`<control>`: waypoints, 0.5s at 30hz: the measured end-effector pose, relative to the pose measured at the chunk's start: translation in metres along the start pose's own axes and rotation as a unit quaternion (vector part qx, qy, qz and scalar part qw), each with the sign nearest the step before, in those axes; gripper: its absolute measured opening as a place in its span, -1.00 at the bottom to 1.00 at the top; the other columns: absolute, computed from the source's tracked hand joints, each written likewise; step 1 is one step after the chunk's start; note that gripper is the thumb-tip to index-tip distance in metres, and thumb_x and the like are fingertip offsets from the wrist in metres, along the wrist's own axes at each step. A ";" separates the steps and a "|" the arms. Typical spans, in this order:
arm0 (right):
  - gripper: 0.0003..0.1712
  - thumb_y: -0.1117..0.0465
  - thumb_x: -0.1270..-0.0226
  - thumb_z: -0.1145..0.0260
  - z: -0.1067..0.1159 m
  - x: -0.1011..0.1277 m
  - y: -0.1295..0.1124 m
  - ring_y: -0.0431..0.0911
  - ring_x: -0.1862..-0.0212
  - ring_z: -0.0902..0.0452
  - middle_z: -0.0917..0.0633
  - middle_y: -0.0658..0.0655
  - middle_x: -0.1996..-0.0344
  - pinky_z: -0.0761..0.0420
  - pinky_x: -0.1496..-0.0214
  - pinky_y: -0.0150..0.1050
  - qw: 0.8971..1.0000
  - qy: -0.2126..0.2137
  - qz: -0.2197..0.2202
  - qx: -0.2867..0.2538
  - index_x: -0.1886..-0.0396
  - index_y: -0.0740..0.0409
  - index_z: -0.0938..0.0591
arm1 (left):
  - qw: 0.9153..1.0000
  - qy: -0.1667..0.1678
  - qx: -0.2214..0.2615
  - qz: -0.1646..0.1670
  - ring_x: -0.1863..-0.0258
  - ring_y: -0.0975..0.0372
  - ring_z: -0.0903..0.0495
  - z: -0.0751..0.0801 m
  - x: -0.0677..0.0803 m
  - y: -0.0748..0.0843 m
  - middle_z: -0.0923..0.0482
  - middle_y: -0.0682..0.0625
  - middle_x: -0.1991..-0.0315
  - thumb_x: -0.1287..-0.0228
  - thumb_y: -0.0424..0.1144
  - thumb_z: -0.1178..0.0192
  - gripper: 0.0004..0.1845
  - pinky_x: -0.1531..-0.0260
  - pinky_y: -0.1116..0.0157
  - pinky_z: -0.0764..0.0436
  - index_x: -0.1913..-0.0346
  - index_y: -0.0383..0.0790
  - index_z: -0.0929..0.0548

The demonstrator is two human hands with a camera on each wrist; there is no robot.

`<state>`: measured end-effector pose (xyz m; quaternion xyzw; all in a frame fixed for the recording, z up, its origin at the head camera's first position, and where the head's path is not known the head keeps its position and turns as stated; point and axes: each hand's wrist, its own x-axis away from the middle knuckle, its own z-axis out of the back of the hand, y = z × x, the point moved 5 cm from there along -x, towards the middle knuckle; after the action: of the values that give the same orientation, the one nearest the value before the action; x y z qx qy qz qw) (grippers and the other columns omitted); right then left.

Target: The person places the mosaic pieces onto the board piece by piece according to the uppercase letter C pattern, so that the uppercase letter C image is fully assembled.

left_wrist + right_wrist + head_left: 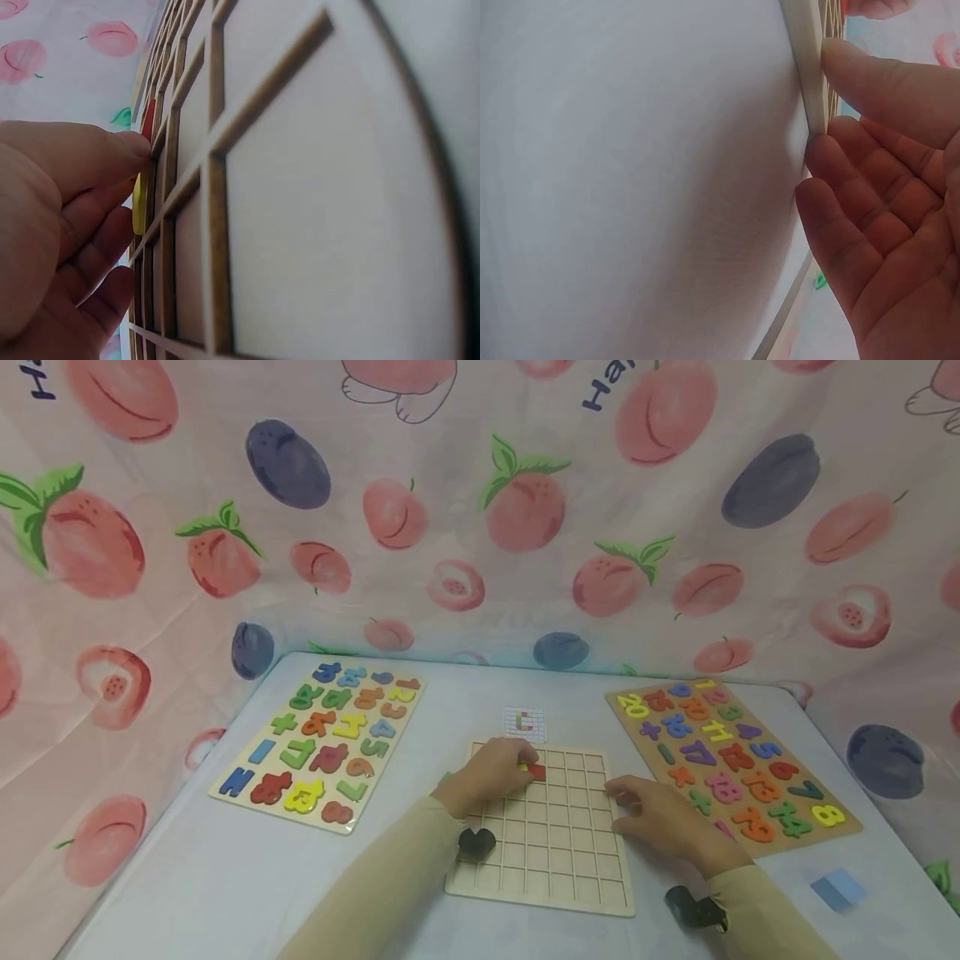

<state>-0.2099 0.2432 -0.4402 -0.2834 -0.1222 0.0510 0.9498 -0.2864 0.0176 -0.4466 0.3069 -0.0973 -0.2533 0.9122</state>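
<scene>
Near the desk's left edge lies a pale wooden puzzle board of coloured numerals and signs [318,743], well apart from the work. At the middle of the front edge sits the pale wooden grid tray [551,852]. The left hand [487,774] rests on its far left corner, fingers curled and pinching a small yellow tile [139,204] against the grid bars, just beside a small red tile [537,771] already seated in a cell. The right hand [660,817] lies at the tray's right edge, fingers loosely together, thumb over the rim and fingertips [821,150] against its side.

The yellow tile could catch on a bar and tip out, as it meets the cell edge-on; a push could also slide the tray if the right hand eases off.

A small white pattern card [523,723] lies behind the tray. A darker wooden board of coloured numbers [731,764] sits touching the right hand, crowding it, with a blue tile [837,888] at the front right corner.
</scene>
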 end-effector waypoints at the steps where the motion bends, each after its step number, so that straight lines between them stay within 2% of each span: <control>1: -0.41 0.21 -0.19 -0.49 0.000 0.000 0.000 0.18 -0.21 -0.52 -0.64 0.17 -0.16 -0.50 -0.17 0.17 1.000 -0.001 0.000 -0.001 -0.24 0.10 -0.58 | 1.000 0.001 0.000 -0.003 -0.03 0.22 -0.62 0.000 0.000 0.000 -0.69 0.02 0.01 -0.27 -0.33 -0.30 -0.72 -0.04 0.29 -0.57 -0.03 -0.21 -0.71; 15: -0.42 0.21 -0.21 -0.48 0.001 0.003 -0.001 0.19 -0.22 -0.51 -0.63 0.19 -0.17 -0.50 -0.18 0.17 1.000 -0.003 0.017 -0.009 -0.24 0.12 -0.57 | 1.000 -0.006 -0.014 0.003 -0.03 0.20 -0.61 0.001 0.004 0.006 -0.68 -0.01 -0.02 -0.33 -0.30 -0.28 -0.73 -0.03 0.27 -0.58 -0.06 -0.22 -0.70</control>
<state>-0.2070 0.2436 -0.4383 -0.2934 -0.1209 0.0668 0.9460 -0.2814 0.0191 -0.4425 0.2918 -0.1001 -0.2542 0.9166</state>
